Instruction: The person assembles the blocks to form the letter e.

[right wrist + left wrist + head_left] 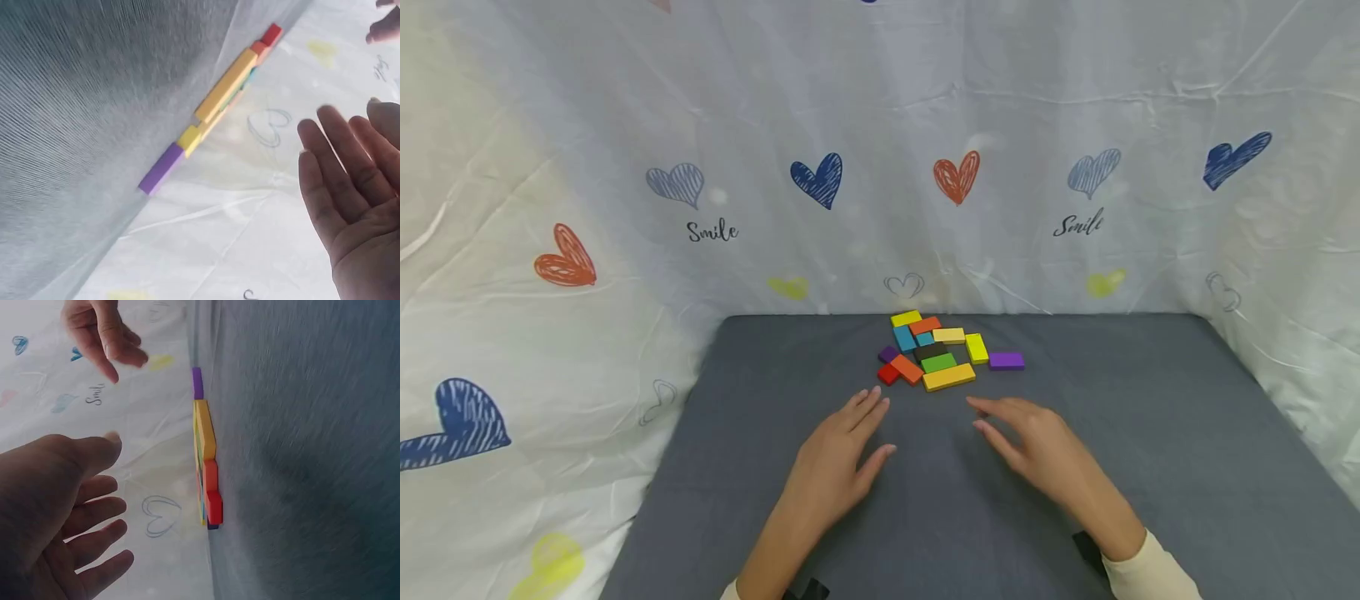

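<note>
A loose cluster of coloured rectangular blocks lies flat near the table's far edge. Among them are an orange-yellow block, a green block, a black block, a red block and a yellow block. At the cluster's right end is a purple block. My left hand is just in front of the cluster's left side, fingers extended, holding nothing. Opposite it, my right hand hovers in front of the right side with relaxed fingers and nothing in its grasp. Neither hand touches a block.
The blocks lie on a dark grey cloth-covered table. Behind and at the sides hangs a white curtain printed with hearts and the word "Smile". It meets the table's far edge close behind the blocks.
</note>
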Tool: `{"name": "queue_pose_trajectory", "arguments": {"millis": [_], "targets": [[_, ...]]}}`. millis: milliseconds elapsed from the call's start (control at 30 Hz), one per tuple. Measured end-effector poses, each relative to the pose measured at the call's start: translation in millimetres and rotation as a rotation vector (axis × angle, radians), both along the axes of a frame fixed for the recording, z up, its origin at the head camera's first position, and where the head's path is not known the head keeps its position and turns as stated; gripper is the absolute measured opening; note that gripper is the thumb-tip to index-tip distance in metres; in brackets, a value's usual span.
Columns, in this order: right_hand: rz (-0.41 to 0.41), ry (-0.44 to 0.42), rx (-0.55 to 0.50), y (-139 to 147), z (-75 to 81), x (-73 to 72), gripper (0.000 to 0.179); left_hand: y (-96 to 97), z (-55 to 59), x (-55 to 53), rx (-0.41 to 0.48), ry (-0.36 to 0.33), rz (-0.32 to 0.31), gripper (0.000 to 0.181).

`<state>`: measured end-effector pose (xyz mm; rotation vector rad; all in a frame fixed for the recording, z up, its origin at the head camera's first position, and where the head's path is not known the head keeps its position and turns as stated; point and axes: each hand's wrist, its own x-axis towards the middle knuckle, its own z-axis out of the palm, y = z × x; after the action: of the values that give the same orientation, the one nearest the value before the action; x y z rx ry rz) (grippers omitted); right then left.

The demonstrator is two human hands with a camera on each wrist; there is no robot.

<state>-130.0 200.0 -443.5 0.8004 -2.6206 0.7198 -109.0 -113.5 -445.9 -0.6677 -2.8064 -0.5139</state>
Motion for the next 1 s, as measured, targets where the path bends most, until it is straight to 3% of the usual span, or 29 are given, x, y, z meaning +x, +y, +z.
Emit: {"name": "queue_pose_trajectory", "arguments": {"millis": [300, 600, 800, 1000], "targets": [[0.006, -0.010, 0.129, -18.0, -1.7, -46.6, 0.043, 11.6, 4.1, -51.5, -0.063, 0.049, -0.025, 0.055], [0.027, -0.014, 0.265, -36.6, -26.9, -88.9, 0.040, 34.3, -21.9, -107.8, -0.244, -0.052, -0.059, 0.052], [0.035, 0.008, 0.311, -43.3, -39.6, -106.2, 0.031, 43.1, -39.9, -131.1, -0.317, -0.063, -0.061, 0.051], [0.035, 0.023, 0.295, -44.8, -41.1, -117.4, 0.023, 49.5, -47.0, -148.0, -0.262, -0.023, -0.063, 0.037]]}}
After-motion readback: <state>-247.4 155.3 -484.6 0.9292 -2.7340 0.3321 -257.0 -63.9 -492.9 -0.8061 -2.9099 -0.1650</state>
